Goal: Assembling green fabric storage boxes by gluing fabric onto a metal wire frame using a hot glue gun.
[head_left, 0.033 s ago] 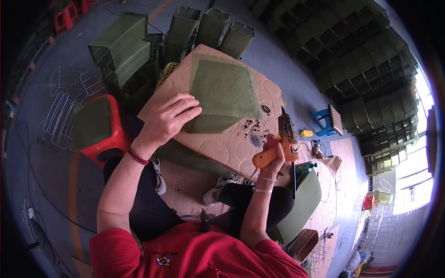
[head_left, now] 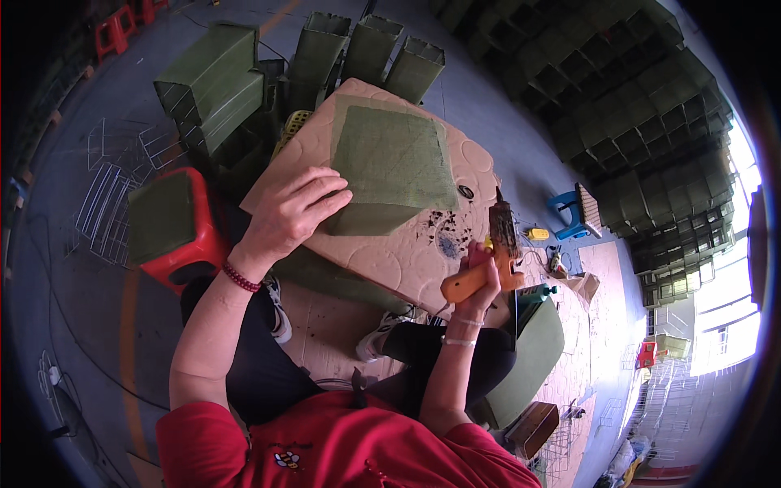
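On the small table lies a piece of green mesh fabric, with a folded flap along its near edge. My left hand is at the fabric's left edge, its bent fingertips on the edge and the thumb hidden. In my right hand is an orange glue gun, held to the right of the table's near corner. Its dark, crusted nozzle end points up and away from me, apart from the fabric. Dark crumbs and a small black ring lie right of the fabric.
Green fabric-covered boxes stand behind the table, and many more are stacked at the far right. A red stool is at the left, near wire frames. A blue stool stands at the right. Cables cross the floor.
My right hand and the glue gun have shifted very slightly to the left. The left hand and the fabric look almost unmoved.
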A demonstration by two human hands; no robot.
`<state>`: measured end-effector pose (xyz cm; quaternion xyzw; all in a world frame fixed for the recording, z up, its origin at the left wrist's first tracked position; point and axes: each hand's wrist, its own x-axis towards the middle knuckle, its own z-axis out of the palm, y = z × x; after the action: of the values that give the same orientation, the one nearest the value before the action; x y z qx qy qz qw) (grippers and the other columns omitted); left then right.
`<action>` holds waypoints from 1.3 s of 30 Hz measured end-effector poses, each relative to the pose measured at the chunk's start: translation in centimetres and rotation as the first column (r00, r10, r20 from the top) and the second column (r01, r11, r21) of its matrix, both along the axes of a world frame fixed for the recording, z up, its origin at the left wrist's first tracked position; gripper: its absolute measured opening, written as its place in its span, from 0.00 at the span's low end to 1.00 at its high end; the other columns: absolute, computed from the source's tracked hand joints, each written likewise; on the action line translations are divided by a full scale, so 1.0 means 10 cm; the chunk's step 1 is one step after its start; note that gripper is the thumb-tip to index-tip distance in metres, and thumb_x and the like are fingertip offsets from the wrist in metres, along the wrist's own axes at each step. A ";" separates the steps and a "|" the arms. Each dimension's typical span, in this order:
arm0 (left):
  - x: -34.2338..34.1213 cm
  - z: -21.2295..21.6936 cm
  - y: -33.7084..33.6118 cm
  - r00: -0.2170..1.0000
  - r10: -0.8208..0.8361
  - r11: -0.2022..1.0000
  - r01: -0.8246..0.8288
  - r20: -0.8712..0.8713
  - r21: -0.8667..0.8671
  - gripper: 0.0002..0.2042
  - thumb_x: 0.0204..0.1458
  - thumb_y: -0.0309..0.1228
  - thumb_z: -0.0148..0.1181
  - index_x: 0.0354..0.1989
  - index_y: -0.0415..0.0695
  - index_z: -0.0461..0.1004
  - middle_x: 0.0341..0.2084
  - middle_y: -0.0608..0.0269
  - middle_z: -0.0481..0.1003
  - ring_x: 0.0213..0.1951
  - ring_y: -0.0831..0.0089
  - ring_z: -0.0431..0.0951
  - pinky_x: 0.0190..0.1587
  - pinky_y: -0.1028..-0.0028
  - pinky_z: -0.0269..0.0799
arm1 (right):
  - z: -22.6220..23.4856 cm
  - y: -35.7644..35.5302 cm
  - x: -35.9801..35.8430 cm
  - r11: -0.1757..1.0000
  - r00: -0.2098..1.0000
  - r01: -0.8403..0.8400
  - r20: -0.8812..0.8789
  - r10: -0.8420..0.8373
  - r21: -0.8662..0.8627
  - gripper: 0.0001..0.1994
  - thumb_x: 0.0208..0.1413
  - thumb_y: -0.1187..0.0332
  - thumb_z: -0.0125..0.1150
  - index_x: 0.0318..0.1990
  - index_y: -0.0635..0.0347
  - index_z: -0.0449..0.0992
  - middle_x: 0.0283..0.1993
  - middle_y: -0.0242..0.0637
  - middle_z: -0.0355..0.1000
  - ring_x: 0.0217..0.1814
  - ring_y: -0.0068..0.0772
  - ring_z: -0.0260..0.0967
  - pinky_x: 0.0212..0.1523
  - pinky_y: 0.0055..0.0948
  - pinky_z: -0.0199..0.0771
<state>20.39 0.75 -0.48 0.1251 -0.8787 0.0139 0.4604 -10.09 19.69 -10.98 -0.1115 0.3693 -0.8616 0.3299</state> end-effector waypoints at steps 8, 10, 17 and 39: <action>0.00 0.00 -0.01 0.998 -0.023 1.000 0.024 0.051 -0.015 0.08 0.46 0.25 0.63 0.36 0.40 0.78 0.37 0.61 0.76 0.43 0.64 0.78 0.41 0.71 0.78 | 0.39 0.28 0.80 0.959 0.968 -0.235 0.046 0.245 -0.156 0.16 0.52 0.65 0.60 0.45 0.59 0.67 0.44 0.36 0.70 0.52 0.36 0.68 0.34 0.28 0.73; -0.03 0.04 -0.09 0.994 -0.077 0.988 0.085 -0.072 0.127 0.08 0.49 0.27 0.62 0.37 0.39 0.78 0.36 0.59 0.77 0.43 0.65 0.78 0.43 0.72 0.77 | 0.26 0.33 0.71 0.927 0.953 -0.250 0.101 0.287 -0.278 0.17 0.50 0.66 0.62 0.46 0.59 0.67 0.45 0.39 0.70 0.55 0.40 0.68 0.42 0.35 0.76; -0.45 0.00 -1.23 0.934 0.053 0.450 0.292 -0.352 0.844 0.36 0.52 0.50 0.63 0.62 0.36 0.62 0.60 0.48 0.65 0.63 0.62 0.63 0.62 0.64 0.60 | 0.12 -0.25 0.71 0.925 0.957 -0.167 0.170 0.235 -0.341 0.22 0.56 0.63 0.58 0.58 0.52 0.64 0.64 0.39 0.64 0.74 0.47 0.49 0.68 0.66 0.46; -0.20 0.06 0.33 0.999 0.029 0.981 -0.025 0.016 -0.191 0.17 0.48 0.39 0.67 0.45 0.45 0.76 0.41 0.66 0.74 0.42 0.69 0.73 0.44 0.68 0.70 | -0.26 -0.58 0.25 0.874 0.932 -0.114 0.255 0.259 -0.473 0.16 0.57 0.69 0.52 0.54 0.54 0.65 0.64 0.40 0.64 0.73 0.45 0.52 0.69 0.66 0.46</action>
<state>18.34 4.03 0.10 0.0922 -0.8758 0.1053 0.4619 -7.56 13.88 -13.58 -0.0836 0.0904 -0.8937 0.4313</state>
